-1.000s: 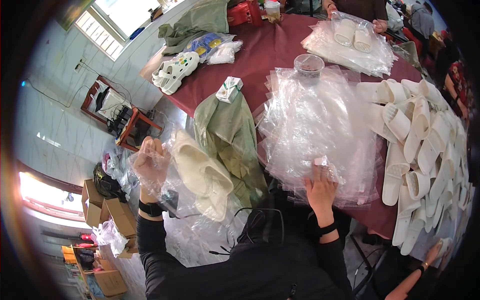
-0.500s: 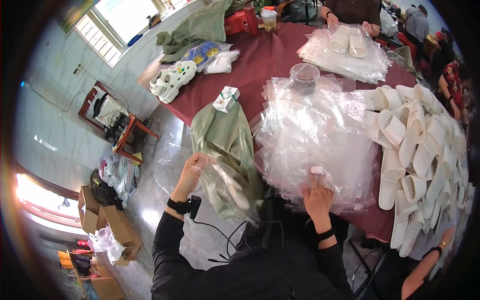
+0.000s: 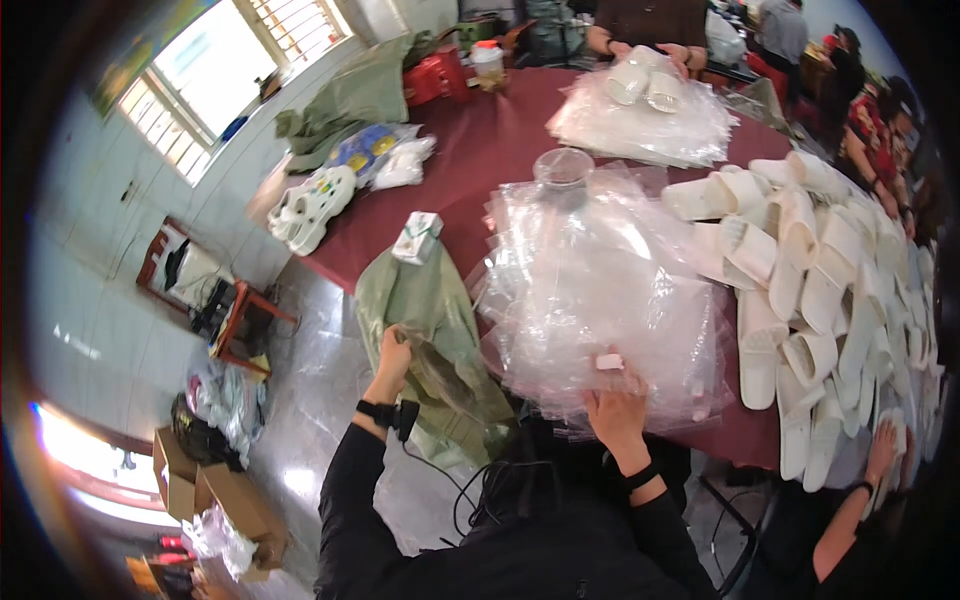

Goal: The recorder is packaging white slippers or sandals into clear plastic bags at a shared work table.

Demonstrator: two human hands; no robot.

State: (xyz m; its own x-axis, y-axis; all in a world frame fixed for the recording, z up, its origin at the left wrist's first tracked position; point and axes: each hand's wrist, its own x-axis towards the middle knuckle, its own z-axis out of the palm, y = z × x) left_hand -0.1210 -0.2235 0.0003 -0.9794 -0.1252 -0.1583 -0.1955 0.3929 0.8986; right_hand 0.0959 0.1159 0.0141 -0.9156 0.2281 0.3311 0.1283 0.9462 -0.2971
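The left hand (image 3: 394, 354) seems closed on the floppy, dull-green sack (image 3: 438, 297) by the maroon cloth-covered table (image 3: 462, 165), where the right hand (image 3: 616, 408) rests, loose-fingered, on flat, clear plastic bags (image 3: 600, 275) that could slide if pushed hard.

The plastic bag (image 3: 446, 374) at the left hand (image 3: 394, 352) is blurred, its contents impossible to tell. The upper edge cuts off a far co-worker (image 3: 660, 25); the slipper pile (image 3: 833, 285) fades into darkness at right. The round tub's (image 3: 563, 169) contents are unclear.
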